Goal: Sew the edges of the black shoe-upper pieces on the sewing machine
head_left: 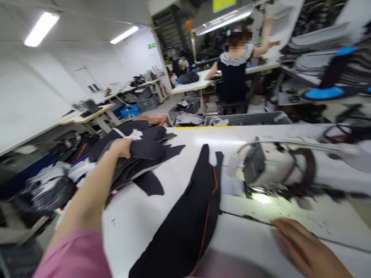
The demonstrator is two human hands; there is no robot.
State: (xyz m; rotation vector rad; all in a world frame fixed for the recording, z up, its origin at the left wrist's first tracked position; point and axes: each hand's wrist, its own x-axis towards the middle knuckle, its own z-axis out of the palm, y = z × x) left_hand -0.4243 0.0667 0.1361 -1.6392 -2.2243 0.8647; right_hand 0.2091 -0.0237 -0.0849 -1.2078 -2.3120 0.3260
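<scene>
My left hand reaches out to a stack of black fabric pieces on the left of the table, its fingers closed at the edge of an upper piece; the fingertips are partly hidden. In front of me a long black fabric piece with an orange seam line lies flat on the white table. My right hand, blurred, is low over the table at the right, fingers stretched out and holding nothing. Beyond it stands a sewing machine with its lamp lit near the needle area.
Bags and fabric bundles lie left of the table. Grey bins stand behind its far edge. A co-worker sits at another table, back turned. Stacked grey pieces and black-and-blue items are at the right.
</scene>
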